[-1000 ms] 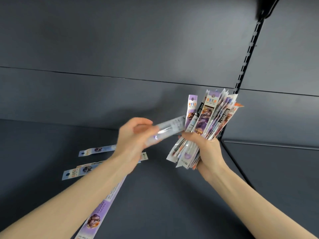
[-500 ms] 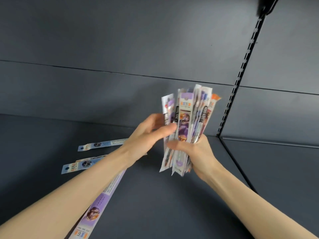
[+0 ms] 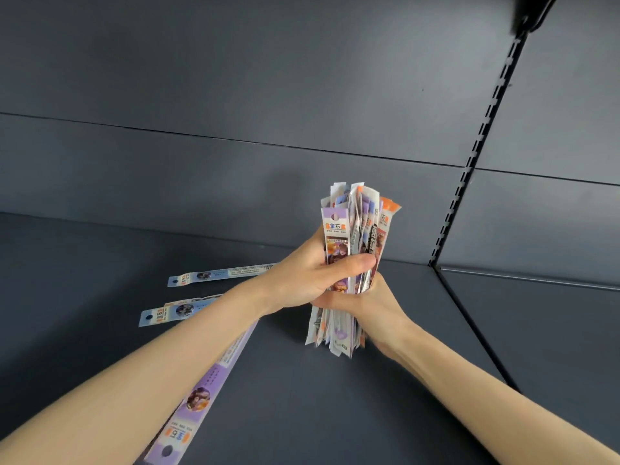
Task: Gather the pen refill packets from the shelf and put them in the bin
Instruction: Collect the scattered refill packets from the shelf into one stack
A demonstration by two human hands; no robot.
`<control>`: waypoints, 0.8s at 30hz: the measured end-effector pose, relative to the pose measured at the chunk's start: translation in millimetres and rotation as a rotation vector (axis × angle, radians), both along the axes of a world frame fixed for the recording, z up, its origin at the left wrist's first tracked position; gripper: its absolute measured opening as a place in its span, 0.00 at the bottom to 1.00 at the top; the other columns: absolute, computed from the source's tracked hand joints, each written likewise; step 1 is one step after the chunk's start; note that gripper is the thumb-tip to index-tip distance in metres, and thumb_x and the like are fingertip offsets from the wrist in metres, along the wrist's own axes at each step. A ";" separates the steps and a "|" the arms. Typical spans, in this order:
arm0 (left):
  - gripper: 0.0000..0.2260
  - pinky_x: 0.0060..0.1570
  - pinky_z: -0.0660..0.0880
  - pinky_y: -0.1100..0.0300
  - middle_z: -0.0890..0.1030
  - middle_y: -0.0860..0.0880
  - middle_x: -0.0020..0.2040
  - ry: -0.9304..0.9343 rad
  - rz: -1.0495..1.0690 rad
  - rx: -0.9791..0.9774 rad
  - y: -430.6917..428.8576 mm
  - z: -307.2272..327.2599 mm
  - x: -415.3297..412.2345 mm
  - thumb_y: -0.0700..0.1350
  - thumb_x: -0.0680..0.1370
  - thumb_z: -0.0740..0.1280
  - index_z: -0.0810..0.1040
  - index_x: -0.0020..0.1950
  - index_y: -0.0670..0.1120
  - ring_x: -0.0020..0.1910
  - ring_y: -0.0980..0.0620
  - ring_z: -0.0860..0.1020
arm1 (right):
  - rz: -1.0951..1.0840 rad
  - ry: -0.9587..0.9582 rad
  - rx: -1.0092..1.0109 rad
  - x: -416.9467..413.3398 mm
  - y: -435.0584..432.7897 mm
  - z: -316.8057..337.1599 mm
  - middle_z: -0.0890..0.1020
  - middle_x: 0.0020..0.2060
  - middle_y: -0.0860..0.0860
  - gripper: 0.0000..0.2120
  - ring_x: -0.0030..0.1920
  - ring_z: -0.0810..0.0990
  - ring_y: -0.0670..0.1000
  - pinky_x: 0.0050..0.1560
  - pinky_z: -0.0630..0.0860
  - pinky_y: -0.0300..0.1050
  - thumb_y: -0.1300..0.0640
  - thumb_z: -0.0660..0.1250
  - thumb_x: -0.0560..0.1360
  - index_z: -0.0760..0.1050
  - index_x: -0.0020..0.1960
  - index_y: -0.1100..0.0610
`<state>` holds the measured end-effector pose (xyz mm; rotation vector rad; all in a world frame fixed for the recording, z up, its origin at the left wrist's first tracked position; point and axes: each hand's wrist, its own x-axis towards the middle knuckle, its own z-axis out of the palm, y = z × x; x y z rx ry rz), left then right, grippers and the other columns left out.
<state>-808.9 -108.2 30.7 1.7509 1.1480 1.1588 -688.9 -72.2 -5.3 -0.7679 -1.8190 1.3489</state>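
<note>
Dark shelf point(image 3: 100, 250), three loose packets point(image 3: 214, 275) beneath forearm point(image 3: 167, 357), left hand point(image 3: 302, 280), right hand point(image 3: 379, 305), fingers point(image 3: 359, 263) wrapped round bundle point(image 3: 349, 229)

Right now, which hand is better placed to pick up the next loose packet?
Left hand, likely. The pale blue packets and the long purple packet lie on the dark grey shelf beside and under the left forearm; the right hand grips the thick bundle of packets low, on their far side.
</note>
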 end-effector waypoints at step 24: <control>0.21 0.57 0.74 0.59 0.80 0.55 0.55 0.640 0.249 -0.123 3.9 -31.7 -96.3 0.53 0.71 0.73 0.75 0.62 0.52 0.52 0.59 0.78 | -0.112 0.013 -0.067 -1.7 7.3 5.3 0.83 0.37 0.48 0.12 0.40 0.83 0.48 0.38 0.79 0.38 0.67 0.75 0.65 0.79 0.42 0.54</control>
